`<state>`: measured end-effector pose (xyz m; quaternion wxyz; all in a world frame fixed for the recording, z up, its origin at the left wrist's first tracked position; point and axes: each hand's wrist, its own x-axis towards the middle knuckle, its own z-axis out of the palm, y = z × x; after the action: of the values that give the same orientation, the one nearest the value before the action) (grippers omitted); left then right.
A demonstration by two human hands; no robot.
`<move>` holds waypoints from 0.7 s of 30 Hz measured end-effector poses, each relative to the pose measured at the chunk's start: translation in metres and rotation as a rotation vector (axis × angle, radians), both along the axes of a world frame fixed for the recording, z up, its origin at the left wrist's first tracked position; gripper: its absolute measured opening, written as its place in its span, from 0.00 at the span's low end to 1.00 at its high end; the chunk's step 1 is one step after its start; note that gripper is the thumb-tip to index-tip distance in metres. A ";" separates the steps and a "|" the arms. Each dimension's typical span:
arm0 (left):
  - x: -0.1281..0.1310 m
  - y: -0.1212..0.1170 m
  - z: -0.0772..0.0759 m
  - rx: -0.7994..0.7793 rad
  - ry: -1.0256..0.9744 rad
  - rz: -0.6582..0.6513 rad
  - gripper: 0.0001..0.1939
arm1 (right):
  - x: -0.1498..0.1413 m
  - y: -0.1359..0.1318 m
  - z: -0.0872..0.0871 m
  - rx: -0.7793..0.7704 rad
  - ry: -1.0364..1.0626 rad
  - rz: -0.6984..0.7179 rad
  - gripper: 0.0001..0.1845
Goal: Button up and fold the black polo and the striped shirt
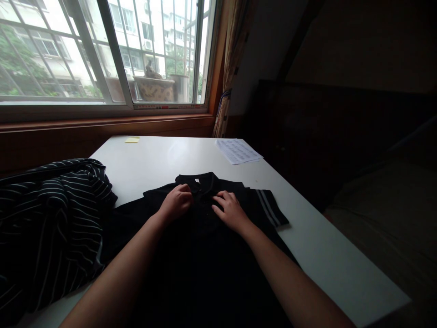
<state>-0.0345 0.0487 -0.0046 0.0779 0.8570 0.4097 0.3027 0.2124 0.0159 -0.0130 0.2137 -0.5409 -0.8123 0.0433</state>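
A black collared shirt (211, 269) lies spread face up on the white table, with two grey stripes on its right-hand sleeve cuff (269, 207). Its collar (197, 178) points away from me and shows a small pale label inside. At the left side of the neck opening, my left hand (176, 200) has its fingers curled in on the fabric. Across the opening, my right hand (232, 209) rests on the shirt front, fingers apart and slightly bent. The dark cloth hides what exactly lies under the fingertips.
A heap of black-and-white striped cloth (64, 218) covers the left part of the white table (341, 259). Printed papers (239, 151) lie at the far right corner, and a yellow note (132, 140) at the far left. Beyond stands a barred window (112, 50) with a patterned curtain (227, 77).
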 end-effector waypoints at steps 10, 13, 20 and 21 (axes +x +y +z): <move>0.000 0.004 -0.002 -0.032 -0.079 -0.063 0.15 | 0.001 0.001 -0.002 0.024 0.009 0.014 0.18; 0.001 0.004 -0.004 -0.016 -0.056 -0.040 0.16 | 0.001 0.001 -0.002 0.027 0.014 0.015 0.18; 0.001 0.005 -0.004 -0.010 -0.003 -0.020 0.12 | 0.001 0.001 -0.002 0.030 0.026 0.018 0.17; 0.001 0.005 -0.004 -0.005 0.000 -0.010 0.12 | 0.001 0.001 -0.002 0.036 0.041 0.022 0.17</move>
<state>-0.0331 0.0535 -0.0086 0.0817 0.8588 0.4062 0.3014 0.2134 0.0167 -0.0154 0.2396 -0.5269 -0.8143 0.0423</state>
